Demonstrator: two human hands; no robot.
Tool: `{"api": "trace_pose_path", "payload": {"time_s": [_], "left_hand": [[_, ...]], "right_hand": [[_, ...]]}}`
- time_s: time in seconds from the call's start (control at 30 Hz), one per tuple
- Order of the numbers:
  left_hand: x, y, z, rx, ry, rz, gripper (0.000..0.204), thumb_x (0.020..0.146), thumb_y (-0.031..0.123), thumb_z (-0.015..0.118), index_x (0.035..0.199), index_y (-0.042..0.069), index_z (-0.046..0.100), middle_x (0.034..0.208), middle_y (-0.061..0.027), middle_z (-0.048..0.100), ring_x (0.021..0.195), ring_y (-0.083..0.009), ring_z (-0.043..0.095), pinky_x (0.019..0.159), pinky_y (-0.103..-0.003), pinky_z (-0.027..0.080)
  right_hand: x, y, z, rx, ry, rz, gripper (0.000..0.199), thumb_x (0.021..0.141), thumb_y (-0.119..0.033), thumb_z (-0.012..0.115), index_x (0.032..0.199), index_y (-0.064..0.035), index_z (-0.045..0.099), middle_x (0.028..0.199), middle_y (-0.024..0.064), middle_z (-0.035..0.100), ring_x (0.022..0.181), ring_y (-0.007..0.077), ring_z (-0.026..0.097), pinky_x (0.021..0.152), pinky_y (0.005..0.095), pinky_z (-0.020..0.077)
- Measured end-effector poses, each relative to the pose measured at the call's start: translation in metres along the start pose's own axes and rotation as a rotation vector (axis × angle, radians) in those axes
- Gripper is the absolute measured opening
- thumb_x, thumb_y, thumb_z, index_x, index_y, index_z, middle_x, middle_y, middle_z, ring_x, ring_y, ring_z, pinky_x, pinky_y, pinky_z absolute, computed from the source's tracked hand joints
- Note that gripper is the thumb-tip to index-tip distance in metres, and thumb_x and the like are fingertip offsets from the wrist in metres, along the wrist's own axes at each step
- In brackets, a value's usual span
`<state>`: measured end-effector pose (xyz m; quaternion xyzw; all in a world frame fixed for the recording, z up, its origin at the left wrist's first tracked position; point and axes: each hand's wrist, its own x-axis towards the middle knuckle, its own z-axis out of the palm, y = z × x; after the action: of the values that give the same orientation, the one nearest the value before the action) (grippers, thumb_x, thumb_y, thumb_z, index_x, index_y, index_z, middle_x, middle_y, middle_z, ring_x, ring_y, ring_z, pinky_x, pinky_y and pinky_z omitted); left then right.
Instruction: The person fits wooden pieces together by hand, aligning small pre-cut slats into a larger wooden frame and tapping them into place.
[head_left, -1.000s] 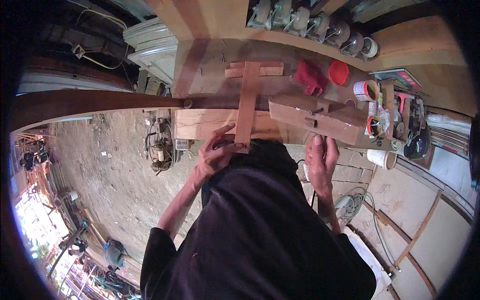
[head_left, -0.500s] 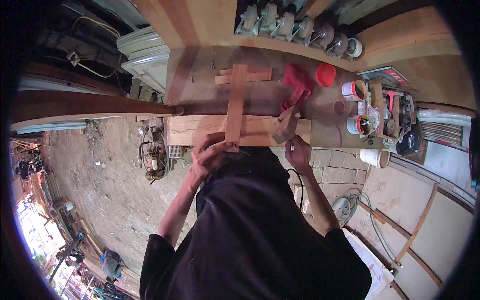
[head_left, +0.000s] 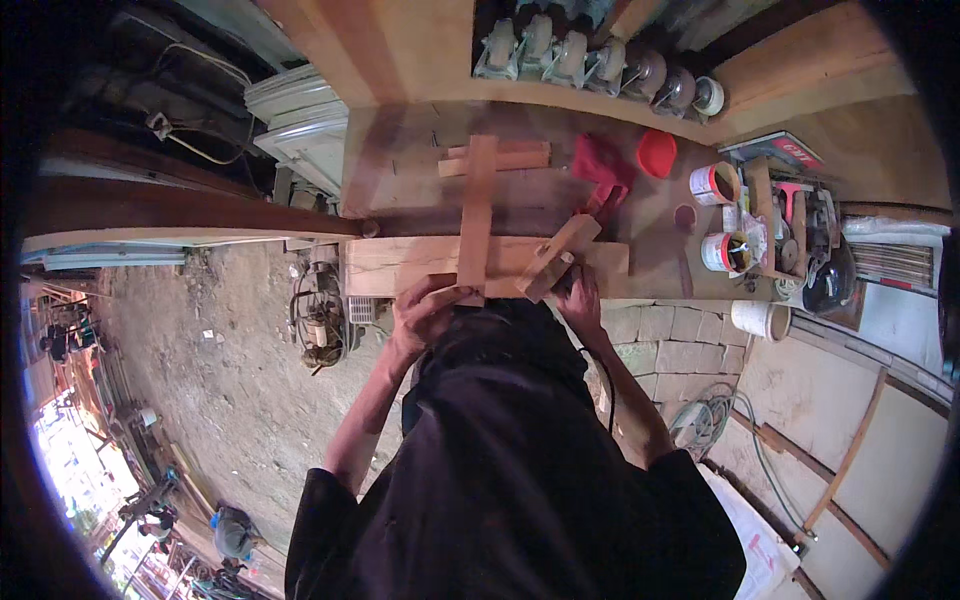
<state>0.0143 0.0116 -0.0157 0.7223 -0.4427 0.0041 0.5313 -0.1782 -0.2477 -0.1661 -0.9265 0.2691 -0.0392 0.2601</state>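
Note:
My left hand (head_left: pixel 424 315) is closed at the near end of a narrow reddish wooden strip (head_left: pixel 479 215), fingers pressed on it. The strip points away from me across a wide pale board (head_left: pixel 395 262) at the bench's front edge. Its far end rests over short wooden pieces (head_left: pixel 515 157). My right hand (head_left: pixel 580 300) is wrapped round the handle of a wooden mallet (head_left: pixel 560 256). The mallet's block-shaped head is tilted above the board, to the right of the strip and apart from it. Whether anything small sits under my left fingertips cannot be made out.
On the workbench (head_left: pixel 400 200) lie a red cloth (head_left: pixel 600 162) and a red dish (head_left: pixel 657 154). At right stand two open tubs (head_left: pixel 714 184) and a wooden tool box (head_left: pixel 790 235). Caster wheels (head_left: pixel 605 62) line a ledge behind. A wooden post (head_left: pixel 200 218) juts in from the left.
The mallet has swung left and nearer to me, its head now turned more diagonally. My right hand has shifted slightly left; my left hand stays at the strip's end. The whole view has shifted slightly.

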Motion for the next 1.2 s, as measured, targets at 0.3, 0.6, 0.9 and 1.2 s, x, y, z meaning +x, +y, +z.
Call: {"api": "trace_pose_path", "payload": {"time_s": [0.3,0.6,0.9,1.2], "left_hand": [[-0.001,0.004,0.0,0.015,0.014,-0.074,0.047,0.068,-0.013,0.066,0.11,0.006,0.071,0.1,-0.0129,0.071,0.086,-0.0291,0.071,0.072,-0.038,0.059],[-0.002,0.008,0.001,-0.029,0.019,-0.113,0.049,0.078,-0.011,0.066,0.123,0.009,0.068,0.093,-0.0105,0.07,0.078,-0.026,0.069,0.067,-0.036,0.056],[0.0,-0.001,0.001,0.003,0.029,-0.001,0.05,0.077,-0.007,0.07,0.124,0.008,0.066,0.092,-0.0086,0.07,0.073,-0.0252,0.067,0.063,-0.036,0.055],[0.001,-0.005,0.002,0.036,0.008,0.037,0.046,0.076,-0.006,0.073,0.12,0.005,0.066,0.091,-0.0102,0.07,0.072,-0.0252,0.068,0.063,-0.035,0.055]], "right_hand": [[-0.004,-0.003,-0.037,0.1,0.036,-0.075,0.057,0.079,-0.01,0.068,0.131,0.0012,0.049,0.127,0.0254,0.05,0.118,0.0461,0.049,0.101,0.052,0.0418],[0.015,-0.19,-0.166,0.269,0.159,-0.584,0.031,0.077,-0.014,0.076,0.107,-0.0083,0.068,0.104,0.0086,0.062,0.098,0.0281,0.061,0.091,0.0442,0.0467],[0.035,-0.222,-0.148,0.197,0.061,-0.694,0.034,0.078,-0.023,0.082,0.107,-0.0088,0.071,0.114,0.0045,0.062,0.114,0.0258,0.056,0.1,0.0416,0.044],[0.033,-0.231,-0.137,0.247,0.051,-0.649,0.021,0.078,-0.015,0.08,0.096,-0.0071,0.074,0.107,0.0054,0.065,0.112,0.0267,0.058,0.096,0.0419,0.0448]]}}
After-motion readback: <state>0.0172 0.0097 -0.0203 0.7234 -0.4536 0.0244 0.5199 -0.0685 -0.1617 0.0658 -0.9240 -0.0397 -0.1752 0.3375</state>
